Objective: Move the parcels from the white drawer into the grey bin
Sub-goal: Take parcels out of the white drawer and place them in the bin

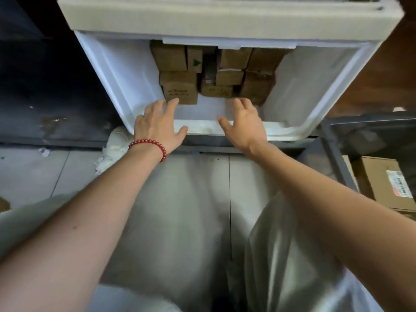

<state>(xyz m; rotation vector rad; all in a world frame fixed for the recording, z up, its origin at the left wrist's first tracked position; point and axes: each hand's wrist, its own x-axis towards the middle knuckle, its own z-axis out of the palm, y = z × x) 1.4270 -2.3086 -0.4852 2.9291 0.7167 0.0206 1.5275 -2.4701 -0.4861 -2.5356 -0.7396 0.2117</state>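
The white drawer (299, 131) is pulled out toward me, with several brown cardboard parcels (180, 91) stacked at its back. My left hand (158, 124), with a red bead bracelet on its wrist, reaches over the front rim, its fingers spread and its fingertips at the nearest left parcel. My right hand (244, 122) also reaches over the rim, fingers spread, just in front of the right parcels (256, 88). Neither hand holds anything. The grey bin (337, 158) stands at the right, with a brown labelled parcel (382, 183) inside.
The cream cabinet top (202, 16) overhangs the drawer's back. A white shoe (114, 147) lies on the pale tiled floor (33, 174) below the drawer's left corner. Dark panels stand at the left.
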